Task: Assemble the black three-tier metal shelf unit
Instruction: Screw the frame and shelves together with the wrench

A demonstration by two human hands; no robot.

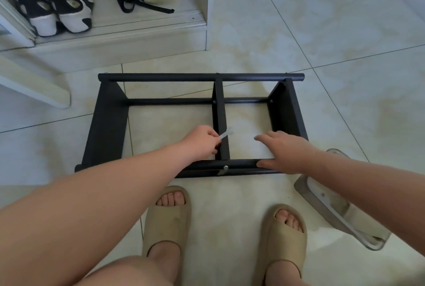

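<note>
Left hand (202, 141) is curled, a small silvery spanner (225, 134) pinched in its fingers beside the middle panel (220, 110). Right hand (282, 152) is spread, thumb laid on the near tube (241, 163). Black shelf unit (105, 124) is lying on its side on the tiled floor (322, 32), just ahead of the feet. Three panels are seen joined to tubes, near bolt (226, 167) seated. Judged nearly done: final tightening and standing upright left

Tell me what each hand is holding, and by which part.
Left hand pinches a small pale tool by one end; the other end sticks out free. Right hand holds nothing; it rests open on the frame's near tube.
</note>
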